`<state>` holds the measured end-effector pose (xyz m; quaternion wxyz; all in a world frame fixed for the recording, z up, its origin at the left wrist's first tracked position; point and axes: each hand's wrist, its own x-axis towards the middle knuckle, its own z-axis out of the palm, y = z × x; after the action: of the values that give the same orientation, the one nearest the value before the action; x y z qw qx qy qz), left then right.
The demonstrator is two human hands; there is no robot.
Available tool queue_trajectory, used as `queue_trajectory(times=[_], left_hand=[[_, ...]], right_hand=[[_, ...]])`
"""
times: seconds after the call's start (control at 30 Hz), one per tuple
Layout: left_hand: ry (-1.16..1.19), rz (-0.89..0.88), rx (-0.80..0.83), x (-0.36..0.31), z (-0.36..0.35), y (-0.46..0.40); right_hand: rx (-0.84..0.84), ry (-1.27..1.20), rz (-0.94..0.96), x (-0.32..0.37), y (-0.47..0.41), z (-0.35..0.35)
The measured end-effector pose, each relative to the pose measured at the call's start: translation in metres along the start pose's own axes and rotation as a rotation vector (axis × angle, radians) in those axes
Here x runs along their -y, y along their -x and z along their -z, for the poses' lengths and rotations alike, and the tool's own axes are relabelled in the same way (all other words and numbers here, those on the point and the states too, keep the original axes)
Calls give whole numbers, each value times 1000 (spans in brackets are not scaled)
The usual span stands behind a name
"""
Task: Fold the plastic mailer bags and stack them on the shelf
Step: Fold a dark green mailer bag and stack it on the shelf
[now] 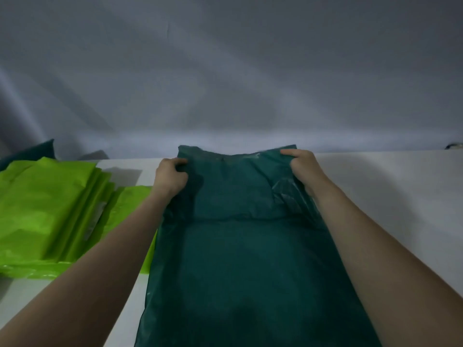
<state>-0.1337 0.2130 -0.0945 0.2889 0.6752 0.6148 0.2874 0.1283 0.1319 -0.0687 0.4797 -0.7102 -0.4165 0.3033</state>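
Note:
A dark green mailer bag lies lengthwise on the white surface in front of me, its far end folded back toward me with a crease across the middle. My left hand grips the far left corner of the folded flap. My right hand grips the far right corner. A stack of lime green mailer bags sits to the left, its edge under my left forearm.
Grey wrinkled cloth hangs as a backdrop behind the surface. Another dark green bag shows at the far left behind the lime stack. A small dark object sits at the far right edge.

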Motion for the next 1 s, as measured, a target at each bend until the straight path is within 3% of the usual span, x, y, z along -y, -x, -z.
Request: queue_trajectory(times=[0.2,0.3,0.37,0.43,0.5,0.6,0.7,0.77,0.9,1.0], left_hand=[[141,-146,16,10,11,-9],[-89,-145,120,15,5,-9],[-283,-111,75,16,-3,-6],[-344,-173,-32,10,-9,5],[-352,-302,-55,2,-19,16],[-426,-380,90,-8,-38,31],[-543,-299,284,-4,-50,39],[-577,-258,334,0,-52,38],[-538,-218,303,-1,-52,36],[-308,-172,234,-4,-44,39]], right_hand=[[-87,165,256,-9,-5,10],[-30,667,190,-19,-3,6],[-63,832,85,-21,3,0],[-136,861,113,-20,13,-10],[-140,877,268,-19,22,-22],[80,897,404,-24,36,-45],[274,946,277,-40,40,-54],[288,971,242,-46,38,-54],[242,975,226,-47,38,-54],[269,838,182,-41,40,-49]])
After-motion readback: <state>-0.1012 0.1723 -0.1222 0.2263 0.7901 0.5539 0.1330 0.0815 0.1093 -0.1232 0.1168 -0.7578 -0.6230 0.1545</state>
